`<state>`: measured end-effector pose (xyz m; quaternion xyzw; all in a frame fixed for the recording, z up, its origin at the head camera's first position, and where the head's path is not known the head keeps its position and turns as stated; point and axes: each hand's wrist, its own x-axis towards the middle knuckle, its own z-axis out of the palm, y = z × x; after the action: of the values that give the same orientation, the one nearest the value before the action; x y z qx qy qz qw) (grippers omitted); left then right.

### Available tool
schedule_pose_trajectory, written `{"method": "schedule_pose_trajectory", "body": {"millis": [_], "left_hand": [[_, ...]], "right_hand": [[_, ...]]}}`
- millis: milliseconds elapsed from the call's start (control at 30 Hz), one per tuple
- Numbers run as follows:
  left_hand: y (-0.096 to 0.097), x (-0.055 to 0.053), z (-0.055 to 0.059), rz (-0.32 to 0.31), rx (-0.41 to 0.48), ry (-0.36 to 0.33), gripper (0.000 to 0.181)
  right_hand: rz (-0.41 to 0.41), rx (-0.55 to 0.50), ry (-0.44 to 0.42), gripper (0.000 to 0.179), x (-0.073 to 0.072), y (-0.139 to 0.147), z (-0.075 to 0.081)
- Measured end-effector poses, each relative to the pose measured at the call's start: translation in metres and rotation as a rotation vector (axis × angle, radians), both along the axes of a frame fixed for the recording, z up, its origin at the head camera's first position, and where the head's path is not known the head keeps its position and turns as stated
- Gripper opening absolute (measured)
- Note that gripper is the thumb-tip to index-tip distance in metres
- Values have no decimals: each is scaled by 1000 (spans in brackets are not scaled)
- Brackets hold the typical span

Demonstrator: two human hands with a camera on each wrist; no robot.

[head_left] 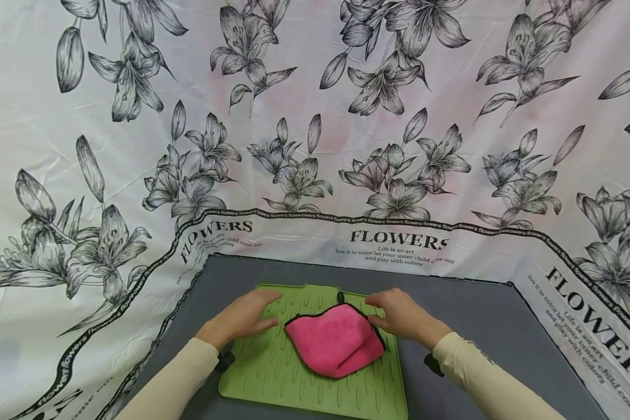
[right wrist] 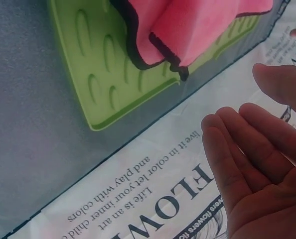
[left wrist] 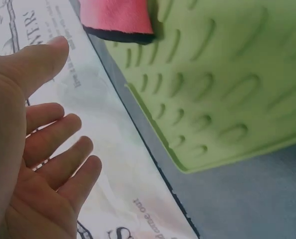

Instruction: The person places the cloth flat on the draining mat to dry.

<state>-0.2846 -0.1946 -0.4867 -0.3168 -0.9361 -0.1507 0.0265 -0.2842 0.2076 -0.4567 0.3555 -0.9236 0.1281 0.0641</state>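
A pink cloth with black edging and a small black loop lies crumpled on a green ridged mat. Over the mat's left side is my left hand, fingers relaxed and apart from the cloth. On the other side, my right hand hovers by the cloth's upper right edge; the head view does not settle whether it touches. In the right wrist view the right hand has extended, slightly bent fingers with nothing in them. The left wrist view likewise shows the left hand holding nothing.
The mat lies on a dark grey tabletop. Behind and beside the table hangs a white sheet printed with black flowers and lettering. Black wrist straps show below the hands.
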Motion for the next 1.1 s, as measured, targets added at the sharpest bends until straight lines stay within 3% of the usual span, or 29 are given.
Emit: {"method": "schedule_pose_trajectory", "body": {"millis": [267,433,567,700,933,1100], "left_hand": [[22,-5,-2,-40,-18,-8,57],[31,-7,-13,-72,-45,22,54],[36,-6,-22,-102,-48,39,53],[41,-7,-32,-134,-42,65,36],[47,-5,-49,-127,-5,24,16],[47,-5,-53,-128,23,53,20]], "right_hand": [[16,-21,-14,27,-2,5,-15],[25,-32,-20,25,-3,5,-31],[-5,-55,-73,25,-3,4,-41],[-7,-77,-104,10,-3,1,-53],[25,-110,-39,23,2,-6,-80],[-4,-131,-10,21,5,-10,-83]]}}
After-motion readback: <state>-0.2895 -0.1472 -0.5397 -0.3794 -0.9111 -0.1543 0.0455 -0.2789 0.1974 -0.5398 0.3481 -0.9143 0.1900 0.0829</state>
